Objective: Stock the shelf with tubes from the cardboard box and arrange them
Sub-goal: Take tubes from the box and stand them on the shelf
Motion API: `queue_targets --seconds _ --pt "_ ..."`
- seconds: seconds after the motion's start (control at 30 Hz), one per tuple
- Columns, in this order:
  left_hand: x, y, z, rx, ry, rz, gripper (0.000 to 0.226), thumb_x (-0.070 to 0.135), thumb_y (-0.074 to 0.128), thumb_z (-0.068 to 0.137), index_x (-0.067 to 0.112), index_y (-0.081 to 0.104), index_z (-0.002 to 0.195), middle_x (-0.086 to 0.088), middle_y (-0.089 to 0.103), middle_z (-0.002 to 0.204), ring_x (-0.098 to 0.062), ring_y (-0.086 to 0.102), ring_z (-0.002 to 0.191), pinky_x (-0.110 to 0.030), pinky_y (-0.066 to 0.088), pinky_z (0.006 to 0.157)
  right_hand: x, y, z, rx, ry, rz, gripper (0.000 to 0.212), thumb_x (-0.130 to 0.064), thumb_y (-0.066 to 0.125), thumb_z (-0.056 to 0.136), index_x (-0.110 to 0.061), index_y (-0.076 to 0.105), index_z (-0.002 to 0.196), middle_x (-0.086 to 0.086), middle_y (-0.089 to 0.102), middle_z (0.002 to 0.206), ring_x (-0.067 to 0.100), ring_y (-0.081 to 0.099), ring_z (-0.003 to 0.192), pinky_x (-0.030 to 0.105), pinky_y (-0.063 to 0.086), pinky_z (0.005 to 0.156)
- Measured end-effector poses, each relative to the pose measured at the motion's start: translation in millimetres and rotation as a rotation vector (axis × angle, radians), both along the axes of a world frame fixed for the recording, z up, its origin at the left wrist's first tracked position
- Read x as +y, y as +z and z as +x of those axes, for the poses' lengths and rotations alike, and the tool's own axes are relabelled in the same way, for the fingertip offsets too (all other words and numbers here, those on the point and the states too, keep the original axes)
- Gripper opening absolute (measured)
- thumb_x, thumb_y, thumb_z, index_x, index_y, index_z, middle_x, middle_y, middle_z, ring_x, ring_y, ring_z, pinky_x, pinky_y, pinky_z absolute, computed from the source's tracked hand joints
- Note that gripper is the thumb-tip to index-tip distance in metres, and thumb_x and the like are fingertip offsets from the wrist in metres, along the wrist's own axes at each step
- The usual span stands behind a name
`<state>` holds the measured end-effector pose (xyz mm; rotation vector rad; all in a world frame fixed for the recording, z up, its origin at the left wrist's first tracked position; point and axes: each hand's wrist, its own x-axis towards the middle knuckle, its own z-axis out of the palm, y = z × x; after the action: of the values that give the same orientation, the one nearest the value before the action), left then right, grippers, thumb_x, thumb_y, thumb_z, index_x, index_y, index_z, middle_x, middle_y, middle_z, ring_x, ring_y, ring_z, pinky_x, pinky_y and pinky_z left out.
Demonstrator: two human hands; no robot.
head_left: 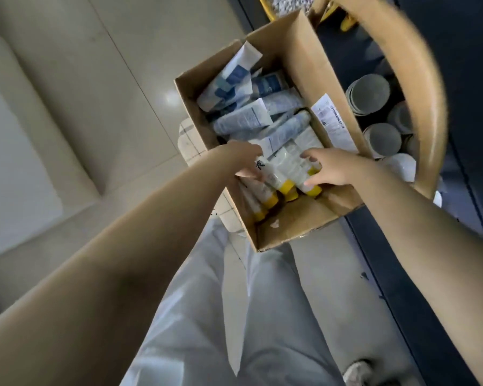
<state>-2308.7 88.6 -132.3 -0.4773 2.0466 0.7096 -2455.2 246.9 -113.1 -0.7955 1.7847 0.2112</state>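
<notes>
An open cardboard box (301,221) sits below me on a white stool. Its far half holds several blue-and-white tubes (246,118) lying in a heap. Its near half holds white tubes with yellow caps (286,188), caps pointing toward me. My left hand (243,160) reaches into the box and curls over the left side of the yellow-capped tubes. My right hand (329,169) grips the same bundle from the right, fingers on the tube bodies and thumb near a cap. Together both hands clasp the cluster of tubes.
A curved wooden shelf rim (424,87) arcs at the right, with grey-lidded jars (370,93) and a white jar (400,165) below it. A dark shelf unit (463,79) runs along the right. Pale floor tiles (95,79) lie to the left. My light trousers and a shoe (359,371) are below.
</notes>
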Motion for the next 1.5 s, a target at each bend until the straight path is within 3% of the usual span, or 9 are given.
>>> queue_targets --seconds 0.2,0.5,0.63,0.8,0.93,1.2,1.27,1.37,1.5 --pt "8.8 -36.9 -11.5 -0.141 0.007 0.001 0.083 0.062 0.057 0.081 0.016 0.030 0.145 -0.013 0.036 0.148 -0.033 0.038 0.132 -0.042 0.035 0.107 3.4 -36.0 -6.9 -0.060 -0.092 -0.024 0.078 -0.039 0.070 0.081 -0.026 0.028 0.146 0.000 0.043 0.144 0.022 0.044 0.128 0.028 0.035 0.091" --pt "1.7 -41.2 -15.5 -0.224 0.003 0.069 0.090 0.065 0.058 0.079 0.017 0.027 0.148 -0.010 0.035 0.150 -0.031 0.037 0.134 -0.041 0.032 0.110 12.4 -57.4 -6.8 -0.169 -0.224 -0.021 0.087 -0.037 0.073 0.079 -0.021 0.025 0.149 0.003 0.041 0.147 0.019 0.041 0.132 0.035 0.035 0.109" --pt "-4.6 -38.9 -15.9 -0.228 0.065 0.120 0.081 0.055 0.068 0.076 0.021 0.037 0.143 -0.007 0.049 0.138 -0.026 0.057 0.112 -0.040 0.049 0.096 14.8 -65.3 -10.0 -0.171 -0.309 -0.036 0.082 -0.038 0.072 0.080 -0.021 0.029 0.148 0.000 0.049 0.140 0.016 0.047 0.126 0.034 0.037 0.108" --pt "-5.2 -39.5 -12.9 -0.187 0.115 0.148 0.073 0.032 0.076 0.077 0.018 0.042 0.140 -0.007 0.054 0.132 -0.023 0.063 0.099 -0.039 0.053 0.090 14.7 -70.8 -11.7 -0.186 -0.358 -0.059 0.071 -0.040 0.069 0.082 -0.025 0.037 0.144 -0.009 0.055 0.121 0.015 0.051 0.117 0.032 0.038 0.107" --pt "-4.5 -41.8 -10.3 -0.163 0.098 0.130 0.056 0.034 0.077 0.076 0.016 0.059 0.126 -0.005 0.060 0.123 -0.021 0.060 0.102 -0.032 0.049 0.090 11.4 -73.9 -5.8 -0.175 -0.319 -0.095 0.058 -0.042 0.067 0.084 -0.027 0.049 0.138 -0.003 0.056 0.129 0.017 0.052 0.117 0.036 0.039 0.106" --pt "-0.6 -44.7 -9.2 -0.133 0.012 0.147 0.039 0.027 0.066 0.087 0.016 0.060 0.124 -0.005 0.058 0.125 -0.016 0.053 0.088 -0.019 0.038 0.053 12.6 -83.6 8.9 -0.079 -0.412 -0.238 0.031 -0.028 0.074 0.080 -0.022 0.060 0.107 0.000 0.065 0.108 0.019 0.060 0.100 0.034 0.048 0.091" --pt "-1.1 -45.3 -8.8 -0.127 0.016 0.167 0.039 0.028 0.064 0.089 0.017 0.057 0.125 -0.004 0.057 0.125 -0.017 0.055 0.089 -0.022 0.043 0.057 12.2 -86.4 12.6 -0.047 -0.411 -0.258 0.031 -0.024 0.073 0.080 -0.021 0.060 0.108 0.002 0.065 0.104 0.019 0.060 0.096 0.030 0.048 0.084" --pt "-2.5 -43.1 -8.0 -0.094 0.080 0.190 0.040 0.032 0.062 0.089 0.022 0.055 0.126 -0.006 0.057 0.122 -0.024 0.059 0.099 -0.035 0.051 0.081 9.2 -81.8 12.7 -0.013 -0.328 -0.279 0.038 -0.021 0.069 0.085 -0.021 0.059 0.121 0.000 0.063 0.108 0.019 0.059 0.100 0.031 0.047 0.088" --pt "0.2 -22.0 -4.3 0.085 0.121 0.138 0.034 0.031 0.056 0.092 0.022 0.056 0.124 -0.006 0.056 0.114 -0.022 0.050 0.101 -0.029 0.037 0.075 13.4 -48.4 10.3 0.045 -0.374 -0.365 0.037 -0.019 0.060 0.091 -0.018 0.056 0.129 0.001 0.061 0.115 0.018 0.057 0.103 0.031 0.044 0.090"
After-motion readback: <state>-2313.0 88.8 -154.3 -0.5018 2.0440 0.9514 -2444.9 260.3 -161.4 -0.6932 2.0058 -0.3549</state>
